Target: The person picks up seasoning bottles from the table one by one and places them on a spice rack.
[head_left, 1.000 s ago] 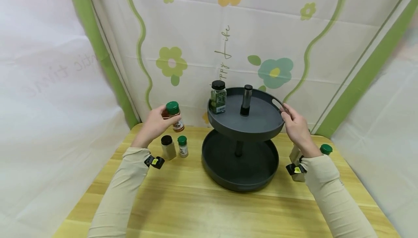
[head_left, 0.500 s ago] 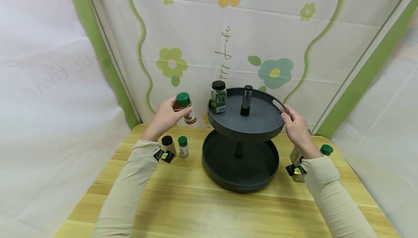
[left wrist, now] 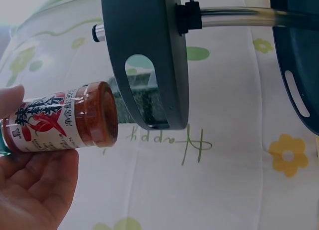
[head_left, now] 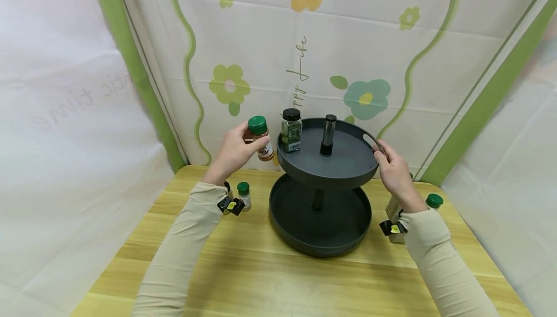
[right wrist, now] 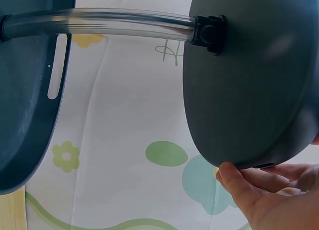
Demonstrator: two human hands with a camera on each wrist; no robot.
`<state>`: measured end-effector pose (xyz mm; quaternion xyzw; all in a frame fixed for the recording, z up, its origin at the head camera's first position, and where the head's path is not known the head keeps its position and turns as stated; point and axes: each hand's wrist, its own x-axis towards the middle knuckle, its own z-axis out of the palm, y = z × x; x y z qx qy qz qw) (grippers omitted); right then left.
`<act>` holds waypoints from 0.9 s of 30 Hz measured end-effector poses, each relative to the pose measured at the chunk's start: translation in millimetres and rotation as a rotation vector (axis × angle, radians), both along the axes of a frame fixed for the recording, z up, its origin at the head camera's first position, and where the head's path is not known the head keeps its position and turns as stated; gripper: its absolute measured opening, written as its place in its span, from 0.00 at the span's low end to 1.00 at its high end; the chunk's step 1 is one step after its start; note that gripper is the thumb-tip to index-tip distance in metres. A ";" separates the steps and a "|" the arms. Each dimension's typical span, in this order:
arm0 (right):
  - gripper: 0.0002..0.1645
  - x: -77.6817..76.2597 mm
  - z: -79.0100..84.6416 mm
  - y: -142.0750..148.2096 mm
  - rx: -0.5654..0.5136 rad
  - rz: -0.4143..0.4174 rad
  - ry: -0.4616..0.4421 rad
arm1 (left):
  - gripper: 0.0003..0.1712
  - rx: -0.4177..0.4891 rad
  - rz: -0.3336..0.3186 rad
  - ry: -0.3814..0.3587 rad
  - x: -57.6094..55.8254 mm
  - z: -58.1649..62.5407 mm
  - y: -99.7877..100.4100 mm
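My left hand (head_left: pixel 232 155) holds a spice jar (head_left: pixel 265 150) with a green cap and red-orange contents. Its label, with a red chili pepper, shows in the left wrist view, and its base (left wrist: pixel 108 115) points toward the wall of the upper tray (left wrist: pixel 169 90). The jar is in the air just left of the two-tier stand's upper tray (head_left: pixel 348 162). On that tray's left side stands a black-lidded jar (head_left: pixel 291 133) of green flakes. At the tray's right handle slot, my right hand (head_left: pixel 395 174) grips the rim; its fingers (right wrist: pixel 239 187) press there in the right wrist view.
The stand's lower tray (head_left: pixel 300 225) holds nothing visible. Left of it, a small green-capped jar (head_left: pixel 244 196) stands beside a black-lidded jar (head_left: pixel 227 191), partly hidden by the left wrist. Several more jars, one with a green cap (head_left: pixel 434 201), stand behind the right forearm.
My left hand has carried the green-capped chili jar rightward and slightly up, toward the upper tray. My right hand stays at the tray's rim.
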<state>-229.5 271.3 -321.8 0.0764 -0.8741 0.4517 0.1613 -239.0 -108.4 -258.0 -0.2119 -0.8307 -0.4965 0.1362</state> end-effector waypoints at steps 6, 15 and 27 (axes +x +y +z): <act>0.34 -0.2 -0.6 0.1 -0.002 -0.009 -0.001 | 0.21 0.041 -0.017 0.020 0.7 5.8 10.8; 0.34 1.3 0.2 -0.2 0.016 -0.019 0.000 | 0.20 0.070 -0.051 0.049 0.3 7.6 25.2; 0.35 3.8 0.6 -0.4 0.052 -0.007 0.007 | 0.21 0.099 -0.085 0.049 -4.9 3.4 41.0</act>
